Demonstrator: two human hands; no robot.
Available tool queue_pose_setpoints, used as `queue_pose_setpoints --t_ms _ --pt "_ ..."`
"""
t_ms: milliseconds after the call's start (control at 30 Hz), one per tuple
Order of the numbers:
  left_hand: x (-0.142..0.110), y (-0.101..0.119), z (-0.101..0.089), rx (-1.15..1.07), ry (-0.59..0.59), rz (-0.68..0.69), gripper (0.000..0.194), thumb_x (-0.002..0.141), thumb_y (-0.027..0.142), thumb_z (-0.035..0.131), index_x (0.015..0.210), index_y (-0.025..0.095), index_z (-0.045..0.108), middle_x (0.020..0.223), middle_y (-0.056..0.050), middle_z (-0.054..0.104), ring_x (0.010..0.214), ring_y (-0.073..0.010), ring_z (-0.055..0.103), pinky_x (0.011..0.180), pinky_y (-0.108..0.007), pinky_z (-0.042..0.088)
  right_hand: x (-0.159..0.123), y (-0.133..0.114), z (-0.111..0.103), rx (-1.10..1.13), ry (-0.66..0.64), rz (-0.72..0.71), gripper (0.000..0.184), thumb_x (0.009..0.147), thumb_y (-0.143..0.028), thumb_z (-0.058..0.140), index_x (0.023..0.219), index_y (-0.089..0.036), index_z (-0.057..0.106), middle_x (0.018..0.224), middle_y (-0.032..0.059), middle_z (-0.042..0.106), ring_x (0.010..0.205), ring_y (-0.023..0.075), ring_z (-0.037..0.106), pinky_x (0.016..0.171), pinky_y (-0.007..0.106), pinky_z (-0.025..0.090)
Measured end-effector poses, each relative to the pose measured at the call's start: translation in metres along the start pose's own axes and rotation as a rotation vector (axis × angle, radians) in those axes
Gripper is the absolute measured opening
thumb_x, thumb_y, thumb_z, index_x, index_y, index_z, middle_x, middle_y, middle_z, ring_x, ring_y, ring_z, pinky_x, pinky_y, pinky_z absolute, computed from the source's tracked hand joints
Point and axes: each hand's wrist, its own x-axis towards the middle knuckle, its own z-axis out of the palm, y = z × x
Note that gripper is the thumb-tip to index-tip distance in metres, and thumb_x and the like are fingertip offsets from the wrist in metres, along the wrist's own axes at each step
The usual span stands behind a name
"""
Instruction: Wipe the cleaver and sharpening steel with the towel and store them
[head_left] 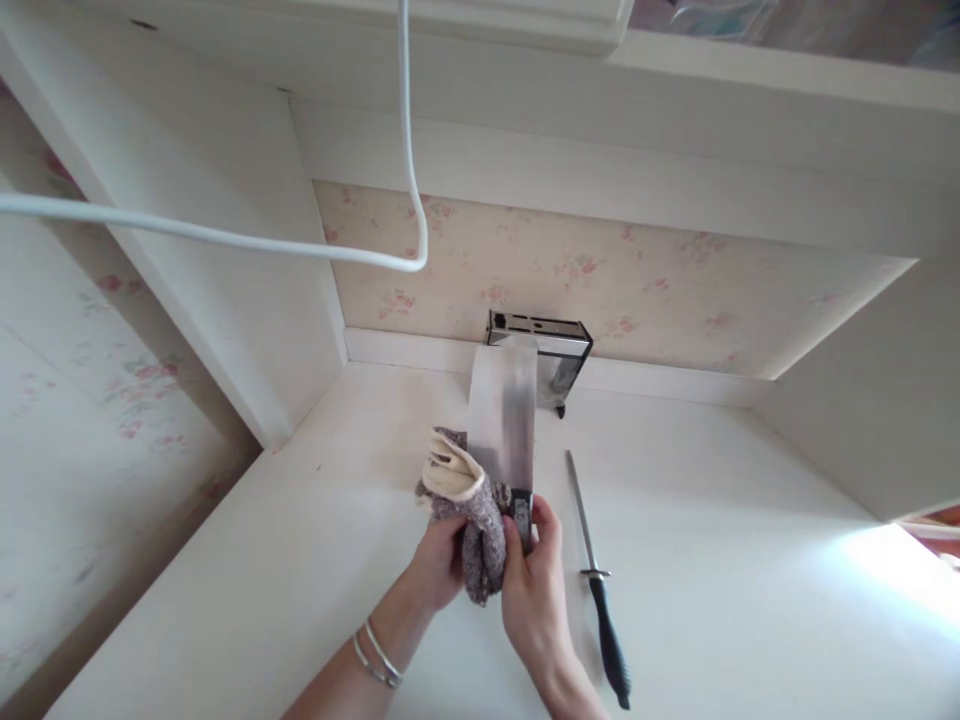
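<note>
My right hand (534, 590) grips the dark handle of a cleaver (504, 410), whose broad steel blade points away from me. My left hand (439, 560) is closed on a grey and cream cloth (465, 500), pressed against the left side of the blade near the handle. Two thin bangles sit on my left wrist. Both hands hover over a white countertop (300, 560).
A honing steel (596, 570) with a black handle lies on the counter just right of my right hand. A metal knife block (551, 350) stands at the back against floral wallpaper. A white cable (409, 150) hangs overhead. White cabinet walls flank both sides.
</note>
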Motion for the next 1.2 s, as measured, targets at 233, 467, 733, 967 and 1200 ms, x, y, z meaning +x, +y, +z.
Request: queue_pose_setpoints --t_ms 233,467,733,967,1200 --pt "-0.002 0.011 0.003 -0.082 0.054 0.017 0.022 0.067 0.02 0.067 0.087 0.013 0.063 0.072 -0.007 0.072 0.071 -0.0238 0.07 0.063 -0.031 0.056 -0.021 0.014 0.002 -0.139 -0.191 -0.021 0.049 0.093 -0.04 0.043 0.134 -0.016 0.03 0.119 0.0153 0.059 0.101 0.0237 0.061 0.087 0.039 0.048" --pt "-0.003 0.011 -0.002 -0.09 0.006 -0.063 0.02 0.069 0.023 0.068 0.084 0.011 0.064 0.072 -0.01 0.072 0.075 -0.0259 0.07 0.07 -0.035 0.057 -0.029 0.018 -0.002 -0.05 -0.229 -0.032 0.049 0.094 -0.039 0.045 0.135 -0.018 0.028 0.119 0.015 0.058 0.104 0.0233 0.061 0.085 0.039 0.05" --pt "-0.001 0.009 0.002 0.022 0.015 0.096 0.027 0.063 0.023 0.075 0.085 0.013 0.064 0.074 -0.008 0.073 0.072 -0.0256 0.071 0.066 -0.033 0.057 -0.04 0.028 -0.002 0.066 -0.054 0.004 0.046 0.093 -0.048 0.046 0.128 -0.022 0.032 0.09 0.0041 0.059 0.073 0.0161 0.06 0.067 0.03 0.051" --pt "0.004 0.023 -0.002 0.163 0.076 0.283 0.046 0.059 0.016 0.079 0.102 0.013 0.064 0.073 -0.004 0.073 0.052 -0.0166 0.066 0.062 -0.029 0.056 -0.038 0.018 -0.02 -0.057 -0.111 0.079 0.057 0.088 -0.054 0.05 0.132 -0.02 0.035 0.079 0.0029 0.058 0.065 0.0171 0.056 0.057 0.028 0.047" --pt "0.006 0.032 -0.01 0.183 0.089 0.284 0.046 0.061 0.014 0.077 0.105 0.012 0.063 0.089 -0.008 0.075 0.077 -0.0233 0.071 0.067 -0.029 0.057 -0.044 0.014 -0.042 -0.218 -0.179 0.127 0.061 0.083 -0.059 0.051 0.132 -0.022 0.045 0.091 0.0084 0.065 0.078 0.0215 0.062 0.058 0.026 0.05"
